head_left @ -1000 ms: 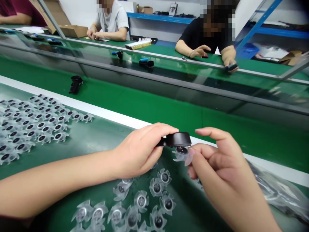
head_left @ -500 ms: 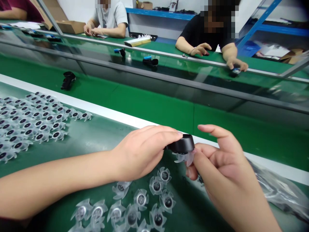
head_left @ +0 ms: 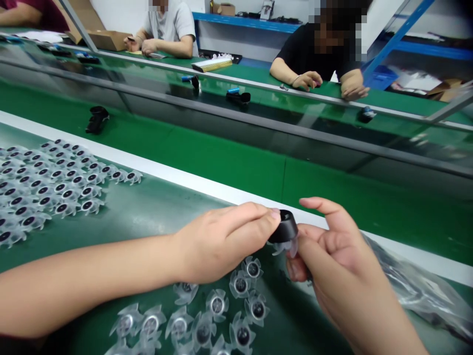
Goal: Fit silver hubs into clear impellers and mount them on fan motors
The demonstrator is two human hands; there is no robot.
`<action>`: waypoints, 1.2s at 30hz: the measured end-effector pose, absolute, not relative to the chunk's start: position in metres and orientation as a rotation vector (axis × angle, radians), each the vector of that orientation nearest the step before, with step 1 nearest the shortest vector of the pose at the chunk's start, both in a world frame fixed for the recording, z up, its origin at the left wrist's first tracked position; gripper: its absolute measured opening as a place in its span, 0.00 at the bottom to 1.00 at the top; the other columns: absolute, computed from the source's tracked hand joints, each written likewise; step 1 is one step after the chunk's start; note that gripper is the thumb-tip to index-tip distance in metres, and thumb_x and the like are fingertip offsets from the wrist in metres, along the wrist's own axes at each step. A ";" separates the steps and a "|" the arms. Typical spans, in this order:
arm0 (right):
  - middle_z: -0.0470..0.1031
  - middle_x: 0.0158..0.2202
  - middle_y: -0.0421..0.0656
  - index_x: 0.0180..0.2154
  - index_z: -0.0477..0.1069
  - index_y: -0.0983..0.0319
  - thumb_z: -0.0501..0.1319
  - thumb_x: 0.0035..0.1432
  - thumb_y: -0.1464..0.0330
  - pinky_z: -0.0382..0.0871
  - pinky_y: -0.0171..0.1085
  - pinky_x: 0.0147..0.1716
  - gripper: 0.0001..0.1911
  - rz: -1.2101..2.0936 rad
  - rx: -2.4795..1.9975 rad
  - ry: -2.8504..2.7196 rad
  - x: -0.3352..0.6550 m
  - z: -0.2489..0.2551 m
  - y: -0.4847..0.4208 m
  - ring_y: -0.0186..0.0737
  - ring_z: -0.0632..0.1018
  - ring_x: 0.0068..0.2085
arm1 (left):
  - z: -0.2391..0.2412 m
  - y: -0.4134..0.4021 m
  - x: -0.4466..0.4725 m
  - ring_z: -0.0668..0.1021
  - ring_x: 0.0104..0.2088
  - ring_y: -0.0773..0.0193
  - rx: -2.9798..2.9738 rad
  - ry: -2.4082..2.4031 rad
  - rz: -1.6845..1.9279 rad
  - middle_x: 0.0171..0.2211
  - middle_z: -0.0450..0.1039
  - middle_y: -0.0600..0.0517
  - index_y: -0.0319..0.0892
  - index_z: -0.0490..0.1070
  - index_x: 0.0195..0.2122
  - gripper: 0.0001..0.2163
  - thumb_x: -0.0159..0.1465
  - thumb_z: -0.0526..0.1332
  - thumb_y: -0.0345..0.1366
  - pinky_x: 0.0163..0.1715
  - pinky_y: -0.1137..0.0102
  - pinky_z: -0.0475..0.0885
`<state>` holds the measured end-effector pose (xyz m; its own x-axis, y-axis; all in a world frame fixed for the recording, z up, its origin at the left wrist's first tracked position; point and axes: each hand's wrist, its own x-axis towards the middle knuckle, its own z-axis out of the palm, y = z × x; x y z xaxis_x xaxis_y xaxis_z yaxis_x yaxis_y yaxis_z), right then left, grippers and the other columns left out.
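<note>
My left hand (head_left: 221,241) is closed on a round black cap-like part (head_left: 284,230), pinching its left side between thumb and fingers. Under the black part sits a clear plastic fan impeller (head_left: 284,246), held by the fingertips of my right hand (head_left: 332,266); the right index finger sticks out above. The two parts are pressed together above the green mat (head_left: 148,212). Several loose clear impellers (head_left: 218,305) lie on the mat just below my hands.
Many impellers in rows (head_left: 48,182) lie at the left. A clear plastic bag (head_left: 417,291) lies at the right. A green conveyor belt (head_left: 221,158) carries a black part (head_left: 96,118). Two seated people's hands (head_left: 310,79) work across the far bench.
The black part has tilted and moved slightly down onto the impeller. Black parts on the belt have drifted. The far person's hand let go of a small dark part.
</note>
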<state>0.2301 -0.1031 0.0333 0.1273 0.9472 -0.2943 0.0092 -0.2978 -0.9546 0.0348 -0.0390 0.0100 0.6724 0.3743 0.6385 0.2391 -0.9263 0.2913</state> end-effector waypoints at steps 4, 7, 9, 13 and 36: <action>0.71 0.22 0.30 0.55 0.57 0.51 0.63 0.57 0.68 0.63 0.34 0.21 0.26 1.401 -1.483 -0.949 0.234 0.030 -0.100 0.34 0.69 0.19 | 0.009 -0.039 0.035 0.83 0.49 0.55 2.722 0.487 1.101 0.50 0.78 0.39 0.32 0.64 0.56 0.15 0.69 0.55 0.22 0.47 0.68 0.82; 0.71 0.22 0.30 0.54 0.57 0.51 0.63 0.57 0.67 0.63 0.34 0.21 0.26 1.455 -1.465 -0.936 0.233 0.031 -0.101 0.34 0.69 0.18 | 0.008 -0.039 0.035 0.83 0.48 0.56 2.688 0.473 1.106 0.49 0.78 0.39 0.32 0.64 0.56 0.15 0.68 0.55 0.22 0.47 0.68 0.81; 0.70 0.21 0.30 0.55 0.57 0.51 0.64 0.57 0.66 0.62 0.34 0.21 0.26 1.395 -1.509 -0.952 0.231 0.033 -0.102 0.34 0.69 0.19 | 0.008 -0.039 0.035 0.83 0.48 0.56 2.677 0.474 1.095 0.49 0.78 0.39 0.32 0.64 0.56 0.15 0.68 0.54 0.22 0.47 0.68 0.82; 0.69 0.20 0.30 0.57 0.58 0.51 0.64 0.56 0.66 0.63 0.33 0.20 0.29 1.303 -1.568 -0.955 0.228 0.035 -0.102 0.34 0.69 0.19 | 0.007 -0.039 0.035 0.84 0.45 0.57 2.681 0.505 1.088 0.49 0.78 0.39 0.32 0.64 0.55 0.15 0.68 0.53 0.23 0.44 0.68 0.82; 0.66 0.18 0.29 0.59 0.58 0.57 0.65 0.50 0.67 0.61 0.29 0.17 0.35 1.602 -1.411 -0.676 0.227 0.027 -0.094 0.29 0.61 0.17 | -0.001 -0.037 0.038 0.84 0.43 0.62 2.777 0.518 1.147 0.45 0.80 0.43 0.37 0.60 0.58 0.17 0.69 0.51 0.24 0.41 0.72 0.82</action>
<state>0.2274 -0.0944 0.0269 0.0235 0.8698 -0.4929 -0.2536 -0.4717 -0.8445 0.0375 -0.0369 -0.0014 0.6598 0.3435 0.6683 0.2740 -0.9381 0.2116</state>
